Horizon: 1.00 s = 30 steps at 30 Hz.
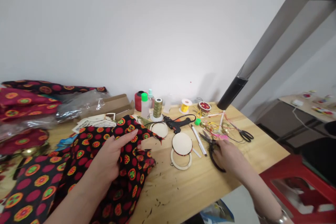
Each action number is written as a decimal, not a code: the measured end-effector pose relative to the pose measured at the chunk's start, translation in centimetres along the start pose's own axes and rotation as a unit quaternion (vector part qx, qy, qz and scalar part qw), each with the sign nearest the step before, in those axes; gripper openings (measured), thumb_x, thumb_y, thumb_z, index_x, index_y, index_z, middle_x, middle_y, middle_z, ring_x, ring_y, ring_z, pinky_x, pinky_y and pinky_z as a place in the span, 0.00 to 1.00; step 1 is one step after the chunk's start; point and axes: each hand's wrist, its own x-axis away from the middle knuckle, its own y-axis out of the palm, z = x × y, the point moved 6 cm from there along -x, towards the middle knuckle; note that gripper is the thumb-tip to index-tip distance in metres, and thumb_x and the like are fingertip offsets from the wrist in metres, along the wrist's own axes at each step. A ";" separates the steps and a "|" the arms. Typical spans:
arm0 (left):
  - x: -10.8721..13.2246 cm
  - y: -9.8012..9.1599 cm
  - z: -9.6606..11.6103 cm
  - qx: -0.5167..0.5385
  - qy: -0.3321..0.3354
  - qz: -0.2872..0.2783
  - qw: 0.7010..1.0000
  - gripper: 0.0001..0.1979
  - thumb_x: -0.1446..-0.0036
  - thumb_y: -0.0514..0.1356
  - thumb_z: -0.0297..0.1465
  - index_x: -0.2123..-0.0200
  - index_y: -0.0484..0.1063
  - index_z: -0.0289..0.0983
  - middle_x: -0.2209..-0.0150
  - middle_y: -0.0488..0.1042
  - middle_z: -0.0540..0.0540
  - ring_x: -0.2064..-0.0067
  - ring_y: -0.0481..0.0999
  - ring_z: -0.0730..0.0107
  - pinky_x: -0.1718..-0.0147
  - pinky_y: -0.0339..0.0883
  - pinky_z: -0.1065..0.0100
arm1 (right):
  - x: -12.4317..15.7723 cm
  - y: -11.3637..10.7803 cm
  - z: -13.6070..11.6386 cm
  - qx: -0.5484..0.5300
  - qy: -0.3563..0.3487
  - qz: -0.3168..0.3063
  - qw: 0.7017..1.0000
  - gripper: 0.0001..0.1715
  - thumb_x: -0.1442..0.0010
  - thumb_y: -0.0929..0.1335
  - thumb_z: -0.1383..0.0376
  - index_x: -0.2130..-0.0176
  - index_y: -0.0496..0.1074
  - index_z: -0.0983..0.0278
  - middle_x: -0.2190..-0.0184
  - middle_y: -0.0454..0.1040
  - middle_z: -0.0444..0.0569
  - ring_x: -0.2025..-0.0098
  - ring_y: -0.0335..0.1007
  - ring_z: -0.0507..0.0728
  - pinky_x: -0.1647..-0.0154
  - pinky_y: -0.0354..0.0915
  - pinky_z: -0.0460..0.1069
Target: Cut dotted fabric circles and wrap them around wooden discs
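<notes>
fabric [132,173], dark with bright round motifs, is left of the pale disc [182,142], held by my left hand [112,152], thumb on top, other fingers hidden beneath. right of the disc, my right hand [227,152] is at the handles of scissors [211,145]; whether its fingers are closed on them, i cannot tell. a marker [199,140] lies just right of the disc on the bench [168,183], a glue gun [177,124] behind the disc.

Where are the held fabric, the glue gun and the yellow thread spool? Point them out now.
Held fabric [131,174]: head view, on its printed surface.
Glue gun [179,123]: head view, on its black body.
Yellow thread spool [184,108]: head view, on the wound thread.
</notes>
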 end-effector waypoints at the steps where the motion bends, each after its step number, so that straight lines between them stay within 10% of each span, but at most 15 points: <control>1: -0.1 -0.1 0.0 0.006 0.002 0.001 1.000 0.04 0.54 0.66 0.25 0.72 0.77 0.36 0.75 0.81 0.47 0.74 0.81 0.59 0.72 0.79 0.61 | 0.2 0.5 1.3 0.019 0.016 -0.009 1.000 0.10 0.43 0.62 0.73 0.64 0.72 0.69 0.62 0.75 0.63 0.58 0.72 0.66 0.60 0.64 0.56; 12: -0.1 -0.5 0.3 0.051 0.040 0.014 0.998 0.02 0.54 0.65 0.22 0.73 0.77 0.30 0.75 0.81 0.42 0.77 0.80 0.59 0.75 0.78 0.61 | -1.0 2.4 4.5 0.115 0.014 -0.039 0.993 0.11 0.44 0.61 0.73 0.63 0.72 0.67 0.62 0.76 0.60 0.57 0.73 0.65 0.59 0.65 0.53; 21: -0.2 -1.0 0.4 0.063 0.035 0.044 0.996 0.05 0.54 0.66 0.23 0.70 0.76 0.30 0.74 0.81 0.41 0.76 0.81 0.59 0.74 0.78 0.61 | -1.2 -1.3 4.8 0.071 0.082 -0.003 0.994 0.22 0.41 0.59 0.58 0.57 0.72 0.69 0.62 0.76 0.62 0.61 0.75 0.68 0.63 0.67 0.56; 30: -0.3 -0.7 0.3 0.068 0.006 0.031 0.997 0.06 0.52 0.64 0.24 0.67 0.77 0.28 0.73 0.81 0.38 0.72 0.81 0.54 0.69 0.78 0.57 | 0.0 -5.8 2.6 -0.142 0.158 0.114 0.970 0.28 0.63 0.68 0.47 0.65 0.68 0.61 0.69 0.76 0.55 0.66 0.73 0.69 0.67 0.65 0.58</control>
